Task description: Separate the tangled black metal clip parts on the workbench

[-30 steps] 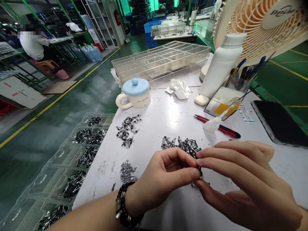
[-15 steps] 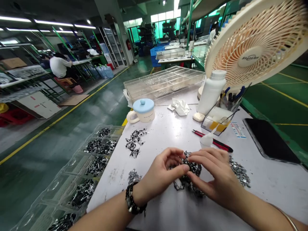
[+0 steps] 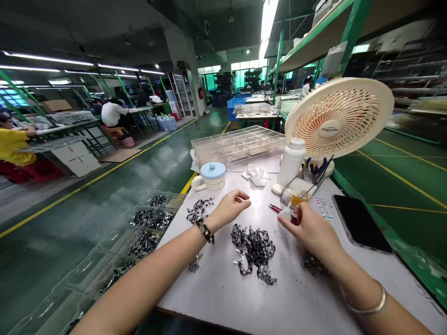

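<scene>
Lying near right hand [image 3: 309, 228], clip pile [image 3: 254, 246]

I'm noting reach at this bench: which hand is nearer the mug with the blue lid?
Left. The left hand is just to the right of the mug and a little closer to the person. The right hand is much farther right, nearer the phone.

White scuffed counter [image 3: 244, 298]. Bears: black clip heap [image 3: 254, 249] between left grip [image 3: 230, 207] and right grip [image 3: 307, 225]; smaller clip scatter [image 3: 199, 210] just left of left grip; lidded mug [image 3: 212, 177], cloth [image 3: 257, 174], white bottle [image 3: 291, 160] beyond both; phone [image 3: 361, 223] right of right grip.
</scene>
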{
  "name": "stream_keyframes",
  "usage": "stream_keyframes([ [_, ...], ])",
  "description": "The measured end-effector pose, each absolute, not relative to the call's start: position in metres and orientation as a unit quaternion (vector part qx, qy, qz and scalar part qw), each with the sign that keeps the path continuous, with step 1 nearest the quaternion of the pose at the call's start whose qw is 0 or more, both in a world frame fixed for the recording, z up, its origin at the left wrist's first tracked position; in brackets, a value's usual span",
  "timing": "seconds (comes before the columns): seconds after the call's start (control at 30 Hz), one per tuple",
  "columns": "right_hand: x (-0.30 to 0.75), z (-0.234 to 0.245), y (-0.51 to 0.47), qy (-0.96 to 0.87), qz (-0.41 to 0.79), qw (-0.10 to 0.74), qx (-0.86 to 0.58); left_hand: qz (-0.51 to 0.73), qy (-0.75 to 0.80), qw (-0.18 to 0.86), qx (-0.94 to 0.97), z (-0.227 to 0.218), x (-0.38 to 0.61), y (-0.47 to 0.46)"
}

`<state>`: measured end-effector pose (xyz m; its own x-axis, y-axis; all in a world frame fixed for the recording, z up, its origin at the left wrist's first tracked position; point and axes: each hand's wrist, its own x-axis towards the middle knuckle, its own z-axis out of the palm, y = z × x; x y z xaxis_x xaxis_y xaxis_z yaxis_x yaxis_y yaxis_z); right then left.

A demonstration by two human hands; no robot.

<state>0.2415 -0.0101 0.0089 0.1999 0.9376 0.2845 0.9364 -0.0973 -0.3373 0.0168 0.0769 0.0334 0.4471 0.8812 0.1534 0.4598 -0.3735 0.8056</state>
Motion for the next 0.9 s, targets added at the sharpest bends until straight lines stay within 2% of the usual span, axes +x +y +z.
stream_keyframes([
  [0.2, 0.242, -0.009, 0.002, -0.654, 0.085, 0.153, -0.736, 0.247, 0.421, 0.158, 0.858, 0.028, 0.076, 0.135],
  [0.33, 0.241, -0.005, 0.004, -0.652, 0.101, 0.156, -0.735, 0.225, 0.441, 0.076, 0.866, 0.018, 0.104, 0.166],
  [0.43, 0.241, 0.002, 0.004, -0.647, 0.099, 0.179, -0.735, 0.226, 0.453, 0.055, 0.861, 0.015, 0.109, 0.179],
  [0.67, 0.233, 0.006, 0.004, -0.637, 0.110, 0.211, -0.733, 0.228, 0.427, 0.143, 0.863, 0.003, 0.102, 0.182],
  [0.9, 0.236, 0.003, 0.005, -0.630, 0.125, 0.224, -0.733, 0.324, 0.419, 0.349, 0.773, 0.011, 0.107, 0.180],
])
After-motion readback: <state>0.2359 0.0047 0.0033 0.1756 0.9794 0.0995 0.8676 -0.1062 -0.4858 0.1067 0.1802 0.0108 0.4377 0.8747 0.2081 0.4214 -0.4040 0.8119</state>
